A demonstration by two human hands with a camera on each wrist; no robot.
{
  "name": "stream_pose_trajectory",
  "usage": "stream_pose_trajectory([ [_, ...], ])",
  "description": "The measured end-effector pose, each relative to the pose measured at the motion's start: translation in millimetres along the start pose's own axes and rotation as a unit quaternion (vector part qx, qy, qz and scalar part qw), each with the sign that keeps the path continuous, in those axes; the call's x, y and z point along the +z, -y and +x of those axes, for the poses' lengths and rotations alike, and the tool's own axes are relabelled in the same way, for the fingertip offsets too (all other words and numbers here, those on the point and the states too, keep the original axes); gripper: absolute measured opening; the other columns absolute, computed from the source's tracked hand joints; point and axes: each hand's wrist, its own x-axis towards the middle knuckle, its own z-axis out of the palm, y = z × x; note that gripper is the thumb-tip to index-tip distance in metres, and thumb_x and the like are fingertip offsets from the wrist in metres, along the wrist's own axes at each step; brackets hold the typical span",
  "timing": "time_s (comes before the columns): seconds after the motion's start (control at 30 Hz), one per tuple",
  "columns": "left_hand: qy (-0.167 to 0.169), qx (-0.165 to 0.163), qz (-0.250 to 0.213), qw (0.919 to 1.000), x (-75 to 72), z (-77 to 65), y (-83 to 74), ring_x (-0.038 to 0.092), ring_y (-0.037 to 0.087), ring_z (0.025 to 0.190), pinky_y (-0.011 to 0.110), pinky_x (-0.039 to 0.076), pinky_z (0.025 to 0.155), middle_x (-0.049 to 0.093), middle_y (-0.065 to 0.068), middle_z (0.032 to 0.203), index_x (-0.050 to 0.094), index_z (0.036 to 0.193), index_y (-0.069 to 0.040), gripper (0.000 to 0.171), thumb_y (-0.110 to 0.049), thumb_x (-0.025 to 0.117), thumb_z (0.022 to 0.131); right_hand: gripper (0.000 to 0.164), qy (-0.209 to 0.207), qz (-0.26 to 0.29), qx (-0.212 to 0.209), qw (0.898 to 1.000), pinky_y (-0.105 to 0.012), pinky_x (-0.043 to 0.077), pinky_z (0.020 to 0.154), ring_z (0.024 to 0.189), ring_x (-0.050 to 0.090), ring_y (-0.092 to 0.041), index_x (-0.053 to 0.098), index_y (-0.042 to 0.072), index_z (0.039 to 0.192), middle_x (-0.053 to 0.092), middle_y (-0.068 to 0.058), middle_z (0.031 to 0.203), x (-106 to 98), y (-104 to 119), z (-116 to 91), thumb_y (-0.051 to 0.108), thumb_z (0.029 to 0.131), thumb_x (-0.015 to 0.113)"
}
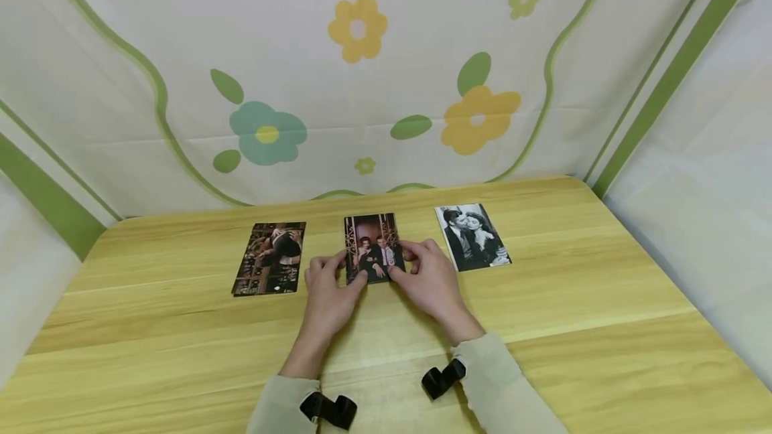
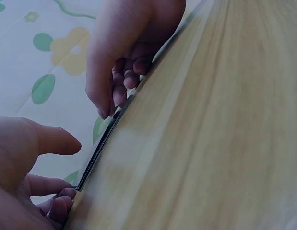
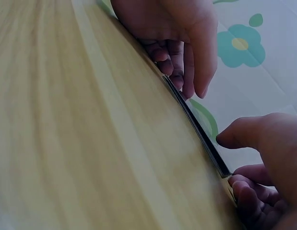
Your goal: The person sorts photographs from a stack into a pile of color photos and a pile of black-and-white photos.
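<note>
A stack of photo cards (image 1: 376,246) lies in the middle of the table, its top card showing two seated people against a dark ornate background. My left hand (image 1: 330,293) is at its left side, with curled fingers touching the edge and the thumb over the near left corner. At the right side, my right hand (image 1: 431,283) holds the opposite edge in the same manner. Seen edge-on in the left wrist view, the stack (image 2: 102,143) shows layered dark edges. Both thumbs stand a little above it in the wrist views.
To the left lies a brown-toned photo card (image 1: 269,260), turned sideways. A black-and-white photo card (image 1: 473,238) of a couple lies to the right. Behind the wooden table (image 1: 181,353) hangs a white cloth (image 1: 410,52) with flower prints.
</note>
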Motion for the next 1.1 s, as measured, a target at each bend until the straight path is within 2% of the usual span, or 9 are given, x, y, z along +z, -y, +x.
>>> stream_pose_trajectory([
  [0.33,0.000,-0.007,-0.013,0.9999,-0.2,-0.1,-0.2,0.043,0.029,0.119,0.037,0.042,0.091,0.048,0.017,0.131,0.054,0.156,-0.002,0.064,-0.024,0.073,0.099,0.056,-0.009,0.007,-0.002,1.000,-0.029,0.044,0.075,0.078,0.055,-0.011,0.071,0.010,0.140,0.066,-0.002,0.107,-0.5,0.9,-0.9,0.027,0.088,0.084],
  [0.63,-0.013,-0.009,-0.049,0.9987,-0.2,0.6,1.0,0.044,0.027,0.116,0.034,0.041,0.090,0.049,0.015,0.130,0.057,0.153,-0.002,0.057,-0.020,0.072,0.100,0.056,-0.012,0.025,0.002,1.000,-0.029,0.046,0.076,0.079,0.057,-0.012,0.071,0.010,0.140,0.067,-0.004,0.109,0.5,1.1,-0.7,0.025,0.088,0.085],
  [0.83,-0.034,0.000,-0.087,0.9956,-0.4,1.5,2.1,0.051,0.027,0.115,0.032,0.045,0.091,0.055,0.017,0.131,0.060,0.150,-0.001,0.049,-0.012,0.069,0.102,0.056,-0.011,0.074,0.011,0.997,-0.029,0.052,0.076,0.083,0.061,-0.014,0.069,0.010,0.143,0.069,-0.005,0.113,0.1,4.2,-1.4,0.021,0.090,0.084],
  [0.97,-0.051,0.007,-0.122,0.9912,-2.9,1.1,0.6,0.060,0.028,0.112,0.025,0.051,0.090,0.063,0.019,0.128,0.062,0.147,-0.002,0.047,-0.003,0.068,0.101,0.053,-0.011,0.106,0.015,0.994,-0.030,0.053,0.079,0.085,0.063,-0.014,0.069,0.011,0.142,0.070,-0.006,0.114,-2.1,8.4,-1.8,0.018,0.091,0.083],
  [1.1,-0.061,0.007,-0.156,0.9859,-10.4,0.3,-4.8,0.064,0.026,0.111,0.016,0.052,0.086,0.067,0.018,0.126,0.065,0.146,-0.005,0.047,-0.001,0.069,0.100,0.051,-0.014,0.135,0.011,0.991,-0.026,0.054,0.077,0.087,0.063,-0.015,0.070,0.012,0.141,0.071,-0.007,0.113,-6.9,14.2,-3.0,0.016,0.092,0.083],
])
